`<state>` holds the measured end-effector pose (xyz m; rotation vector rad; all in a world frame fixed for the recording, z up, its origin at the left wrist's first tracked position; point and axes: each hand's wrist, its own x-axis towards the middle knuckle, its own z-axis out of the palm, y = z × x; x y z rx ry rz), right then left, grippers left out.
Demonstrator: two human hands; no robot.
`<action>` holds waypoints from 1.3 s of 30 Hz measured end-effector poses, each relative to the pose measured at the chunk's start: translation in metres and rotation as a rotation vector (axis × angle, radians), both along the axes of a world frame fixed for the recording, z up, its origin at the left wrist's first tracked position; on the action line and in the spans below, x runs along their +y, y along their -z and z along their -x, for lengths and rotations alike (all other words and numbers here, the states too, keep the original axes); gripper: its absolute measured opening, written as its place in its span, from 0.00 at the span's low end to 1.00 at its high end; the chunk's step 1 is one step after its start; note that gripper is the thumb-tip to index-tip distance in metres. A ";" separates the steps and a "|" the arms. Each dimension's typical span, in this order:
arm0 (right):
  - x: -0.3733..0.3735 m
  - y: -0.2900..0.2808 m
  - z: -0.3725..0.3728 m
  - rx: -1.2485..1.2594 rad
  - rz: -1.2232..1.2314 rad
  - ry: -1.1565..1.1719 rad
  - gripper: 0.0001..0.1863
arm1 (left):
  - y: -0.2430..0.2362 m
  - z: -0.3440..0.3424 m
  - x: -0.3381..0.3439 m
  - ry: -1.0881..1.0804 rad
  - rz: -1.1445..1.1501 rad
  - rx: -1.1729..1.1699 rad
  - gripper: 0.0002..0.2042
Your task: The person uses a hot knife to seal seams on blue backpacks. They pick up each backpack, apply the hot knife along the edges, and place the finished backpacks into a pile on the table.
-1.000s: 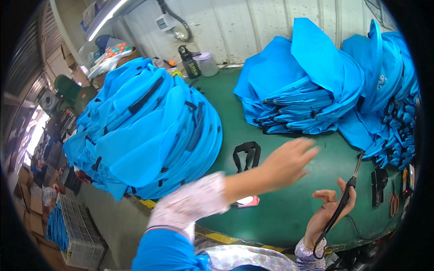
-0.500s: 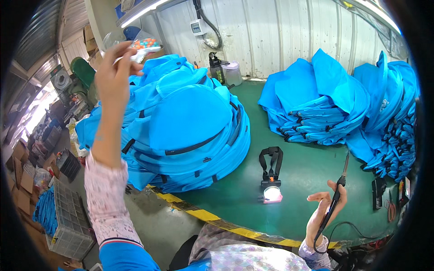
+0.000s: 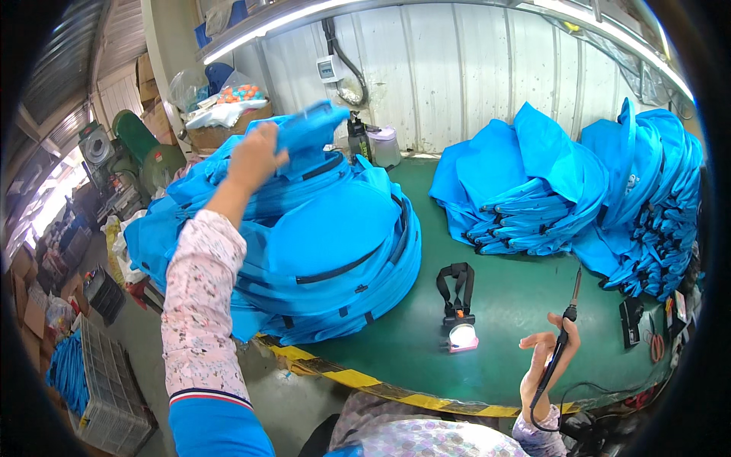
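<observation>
My left hand [image 3: 257,158] is closed on the edge of a blue fabric piece [image 3: 314,131], lifted at the top of the left pile and blurred by motion. Under it spreads a large pile of round, folded blue fabric pieces [image 3: 327,228] with black trim. My right hand [image 3: 539,364] holds a soldering iron [image 3: 562,343] by its black handle, tip pointing up and away, cord trailing below. Between the hands, a headlamp [image 3: 461,335] with a black strap lies lit on the green tabletop [image 3: 403,354].
More blue fabric stacks [image 3: 525,179] stand at the back right. A black bottle [image 3: 358,139] and a lidded tub [image 3: 386,146] stand by the wall. Red-handled scissors [image 3: 655,346] lie at the right. Yellow-black tape [image 3: 365,381] marks the table edge; a plastic crate [image 3: 114,388] sits on the floor.
My left hand has come down from beside the bag of orange beads and taken hold of a blue fabric piece, raising it. My right hand still holds the soldering iron.
</observation>
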<state>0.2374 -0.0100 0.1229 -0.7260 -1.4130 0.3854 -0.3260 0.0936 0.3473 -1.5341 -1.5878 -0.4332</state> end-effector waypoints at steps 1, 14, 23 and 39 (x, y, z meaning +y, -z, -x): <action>-0.003 -0.001 -0.001 -0.009 -0.016 0.016 0.28 | -0.024 -0.001 -0.005 0.046 -0.147 0.024 0.21; -0.019 -0.018 -0.003 0.063 -0.079 -0.012 0.26 | -0.189 -0.099 -0.128 0.726 -0.068 -1.327 0.38; 0.010 -0.031 0.090 -0.210 -0.396 -0.234 0.33 | 0.111 -0.262 -0.092 0.739 -0.163 -1.491 0.29; 0.070 0.016 0.120 -0.034 -0.426 -0.160 0.32 | 0.281 -0.305 -0.146 0.661 0.979 -1.558 0.18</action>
